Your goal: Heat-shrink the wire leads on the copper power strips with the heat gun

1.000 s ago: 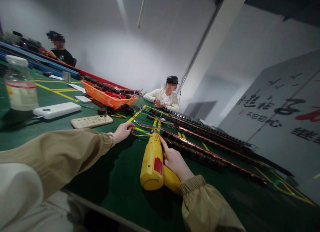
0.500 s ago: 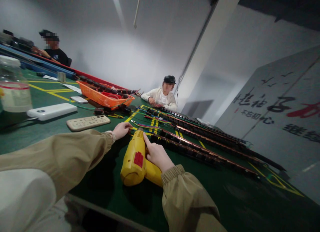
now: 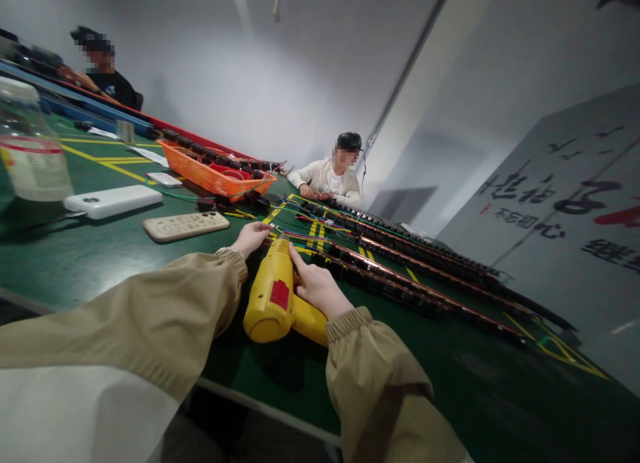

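My right hand is wrapped round the handle of a yellow heat gun with a red label, its nozzle pointing away from me. Left of that nozzle, my left hand pinches the ends of thin coloured wires; the fingertips partly hide them. These wires run right to long dark strips with copper-coloured edges, which lie side by side across the green table.
An orange basket holds dark parts. On the left are a patterned phone case, a white power bank, a small white device and a bottle. Two people sit beyond, one across the table.
The view has shifted, so most of the table appears higher and slightly right. My left forearm has come nearer the heat gun. Both hands keep their hold.
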Motion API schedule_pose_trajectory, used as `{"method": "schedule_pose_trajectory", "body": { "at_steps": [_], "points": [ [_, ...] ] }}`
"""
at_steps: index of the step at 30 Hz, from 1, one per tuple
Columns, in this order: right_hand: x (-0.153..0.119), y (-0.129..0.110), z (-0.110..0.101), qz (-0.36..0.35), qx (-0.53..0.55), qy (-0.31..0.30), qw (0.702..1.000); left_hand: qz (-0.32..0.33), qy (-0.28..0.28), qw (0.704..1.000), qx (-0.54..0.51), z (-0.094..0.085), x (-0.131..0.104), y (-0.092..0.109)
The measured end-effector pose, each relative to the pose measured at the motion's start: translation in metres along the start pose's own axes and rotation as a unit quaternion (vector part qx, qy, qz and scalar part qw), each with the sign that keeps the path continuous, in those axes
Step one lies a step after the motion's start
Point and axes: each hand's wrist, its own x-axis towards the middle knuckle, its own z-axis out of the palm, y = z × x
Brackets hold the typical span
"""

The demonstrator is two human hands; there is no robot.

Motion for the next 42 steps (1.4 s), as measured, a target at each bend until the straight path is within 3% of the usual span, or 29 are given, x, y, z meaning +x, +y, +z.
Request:
{"method": "schedule_pose_trajectory", "body": {
  "at_steps": [12, 26, 37, 42],
  "points": [
    [-0.006, 0.011, 0.003, 0.007, 0.046, -0.013, 0.999, 0.005, 0.021, 1.0, -0.021, 0.001, -0.003, 0.003],
    [-0.048, 0.055, 0.004, 0.12, 0.065, -0.036, 0.99, 0.0, 0.039, 0.999, -0.032, 0.006, -0.007, 0.006],
    [-0.047, 0.049, 0.001, 0.11, 0.032, -0.035, 0.993, -0.031, 0.016, 0.994, -0.1, 0.007, -0.006, 0.008],
    [-0.039, 0.04, 0.004, 0.094, 0.021, -0.021, 0.995, 0.0, 0.013, 0.994, -0.107, 0.006, -0.006, 0.006]
  ]
}}
